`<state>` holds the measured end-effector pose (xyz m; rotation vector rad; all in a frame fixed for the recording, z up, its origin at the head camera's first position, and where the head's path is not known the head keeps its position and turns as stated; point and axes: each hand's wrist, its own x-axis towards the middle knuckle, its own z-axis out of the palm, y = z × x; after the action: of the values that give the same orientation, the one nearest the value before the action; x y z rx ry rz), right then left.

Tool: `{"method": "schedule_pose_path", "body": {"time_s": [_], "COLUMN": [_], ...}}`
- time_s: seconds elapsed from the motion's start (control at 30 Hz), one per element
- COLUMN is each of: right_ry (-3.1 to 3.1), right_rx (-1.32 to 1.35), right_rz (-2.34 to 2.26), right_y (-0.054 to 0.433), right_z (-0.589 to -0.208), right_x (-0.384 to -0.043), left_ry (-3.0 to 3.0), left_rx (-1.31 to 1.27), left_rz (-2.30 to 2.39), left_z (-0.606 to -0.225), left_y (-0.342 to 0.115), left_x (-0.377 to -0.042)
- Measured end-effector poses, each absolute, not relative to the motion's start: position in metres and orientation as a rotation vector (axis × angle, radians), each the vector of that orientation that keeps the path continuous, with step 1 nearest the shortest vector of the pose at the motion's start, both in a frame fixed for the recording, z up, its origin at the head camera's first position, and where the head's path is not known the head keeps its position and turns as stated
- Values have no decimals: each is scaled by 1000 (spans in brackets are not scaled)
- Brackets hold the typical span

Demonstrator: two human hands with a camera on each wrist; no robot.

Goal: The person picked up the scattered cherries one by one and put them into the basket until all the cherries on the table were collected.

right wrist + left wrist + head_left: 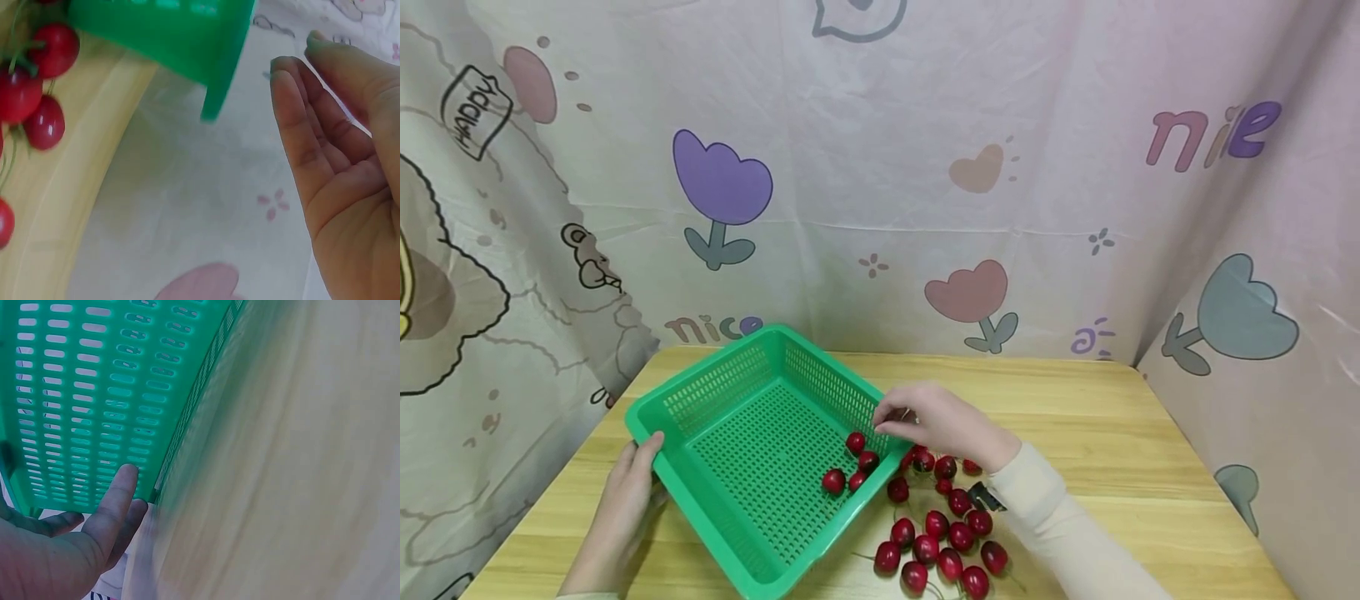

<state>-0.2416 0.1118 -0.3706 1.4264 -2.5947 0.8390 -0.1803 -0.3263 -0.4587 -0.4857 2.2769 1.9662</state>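
Observation:
A green plastic basket (745, 454) with perforated walls stands on the table, a few red cherries (833, 481) in its right corner. My left hand (625, 492) grips its left rim, thumb over the top; the left wrist view has the fingers (119, 490) against the outer wall. Above the basket's right rim hovers my right hand (943, 421), fingers loosely bent. Nothing shows between thumb and fingers in the right wrist view, where the hand (350, 169) is apart from the basket (169, 37). Several loose cherries (927, 548) with stems lie right of the basket.
The light wooden table (1120, 450) extends to the right and behind the basket. A printed cloth (865, 167) hangs along the back and both sides. A small black object (985, 497) sits at the right wrist, above the loose cherries.

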Motion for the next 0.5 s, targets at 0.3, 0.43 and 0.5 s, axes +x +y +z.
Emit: {"method": "schedule_pose_path", "body": {"time_s": [0.3, 0.43, 0.5], "right_ry": [-2663, -2750, -2793], "right_rx": [1112, 1029, 1024], "right_rz": [971, 988, 978], "right_y": [149, 158, 158], "right_z": [-374, -382, -389], "right_x": [-262, -275, -281], "left_ry": [2275, 2275, 2274], "left_rx": [-507, -502, -498], "left_rz": [1953, 1964, 1969], "left_z": [-459, -459, -458], "left_y": [-327, -326, -326], "left_x": [-180, -179, -179]}}
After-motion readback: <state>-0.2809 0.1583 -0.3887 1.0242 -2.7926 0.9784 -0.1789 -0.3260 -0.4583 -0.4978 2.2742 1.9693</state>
